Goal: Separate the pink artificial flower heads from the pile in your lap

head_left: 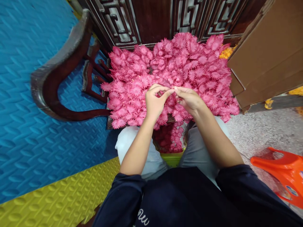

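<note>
Just above the front of a wide heap of pink artificial flowers (200, 72), my two hands meet at their fingertips. My left hand (153, 99) is closed in a pinch, thumb and fingers around the base of a darker pink flower (167, 83) whose thin petals fan out above the fingertips. My right hand (189, 99) is also closed, its thumb and forefinger pinched together at that flower's right side. Whatever lies between the right fingertips is too small to make out. More pink flowers (178, 138) lie lower down between my knees, in a green-rimmed container (174, 159).
A dark curved wooden armrest (47, 91) stands at the left over blue and yellow matting (21, 94). Behind the heap is a carved wooden panel (155, 22). A cardboard box (267, 53) borders the right, with orange-yellow flowers (226, 53) beside it. An orange plastic stool (284, 170) stands lower right.
</note>
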Motion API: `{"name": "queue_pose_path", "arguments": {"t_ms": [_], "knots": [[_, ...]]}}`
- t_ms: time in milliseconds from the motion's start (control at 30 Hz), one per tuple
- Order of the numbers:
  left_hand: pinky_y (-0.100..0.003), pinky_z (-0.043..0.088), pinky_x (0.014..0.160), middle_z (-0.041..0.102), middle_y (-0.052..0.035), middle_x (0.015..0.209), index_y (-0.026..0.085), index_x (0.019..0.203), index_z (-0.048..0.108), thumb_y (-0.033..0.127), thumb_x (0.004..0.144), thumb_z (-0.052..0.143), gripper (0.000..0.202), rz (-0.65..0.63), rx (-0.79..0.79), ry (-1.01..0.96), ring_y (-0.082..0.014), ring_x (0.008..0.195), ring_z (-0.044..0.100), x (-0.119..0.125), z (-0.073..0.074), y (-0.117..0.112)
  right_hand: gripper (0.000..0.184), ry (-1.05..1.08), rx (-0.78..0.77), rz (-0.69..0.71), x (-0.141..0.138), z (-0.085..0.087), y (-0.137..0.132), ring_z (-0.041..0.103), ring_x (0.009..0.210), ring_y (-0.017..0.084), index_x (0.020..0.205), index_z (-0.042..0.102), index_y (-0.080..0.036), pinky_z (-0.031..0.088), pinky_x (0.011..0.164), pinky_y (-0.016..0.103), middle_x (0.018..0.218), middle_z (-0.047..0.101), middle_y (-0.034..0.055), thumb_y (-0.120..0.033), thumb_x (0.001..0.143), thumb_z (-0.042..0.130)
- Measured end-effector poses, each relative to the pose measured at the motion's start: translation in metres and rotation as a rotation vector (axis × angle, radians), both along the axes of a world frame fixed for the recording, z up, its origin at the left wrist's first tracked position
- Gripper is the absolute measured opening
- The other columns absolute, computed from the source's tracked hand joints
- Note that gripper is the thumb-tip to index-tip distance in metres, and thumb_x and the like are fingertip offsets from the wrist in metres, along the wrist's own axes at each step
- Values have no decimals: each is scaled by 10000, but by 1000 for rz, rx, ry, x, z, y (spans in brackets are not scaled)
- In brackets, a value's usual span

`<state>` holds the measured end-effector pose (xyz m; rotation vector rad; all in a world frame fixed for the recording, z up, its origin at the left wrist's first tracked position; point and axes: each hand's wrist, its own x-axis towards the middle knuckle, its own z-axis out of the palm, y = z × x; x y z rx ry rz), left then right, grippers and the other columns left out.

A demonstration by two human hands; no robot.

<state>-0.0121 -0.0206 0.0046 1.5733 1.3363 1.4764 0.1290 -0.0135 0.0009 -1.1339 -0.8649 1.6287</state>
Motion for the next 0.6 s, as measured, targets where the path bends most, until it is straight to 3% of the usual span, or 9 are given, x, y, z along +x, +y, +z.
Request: {"name": "queue_pose_path", "arguments": {"t_ms": [167, 367, 600], "knots": [[-253, 400, 595, 644, 10, 676, 194, 640, 691, 385, 675, 784, 215, -15, 86, -83, -93, 609, 520, 0, -4, 2, 371, 85, -50, 49, -4, 8, -3, 436, 565, 47, 763, 715, -191, 357, 515, 195, 677, 636, -34, -373, 482, 875], [-259, 395, 600, 609, 6, 657, 193, 643, 670, 518, 705, 718, 334, -1, 171, -97, -99, 610, 510, 0, -6, 3, 372, 107, 10, 22, -8, 9, -8, 433, 573, 55, 774, 717, -212, 346, 520, 204, 687, 626, -41, -408, 493, 863], [-250, 412, 623, 588, 14, 646, 188, 635, 670, 401, 745, 727, 246, 16, 186, -70, -97, 626, 515, -4, -6, 6, 308, 30, 113, -98, -17, 0, -9, 499, 627, 69, 847, 739, -248, 425, 629, 244, 792, 694, -47, -411, 593, 800]]}}
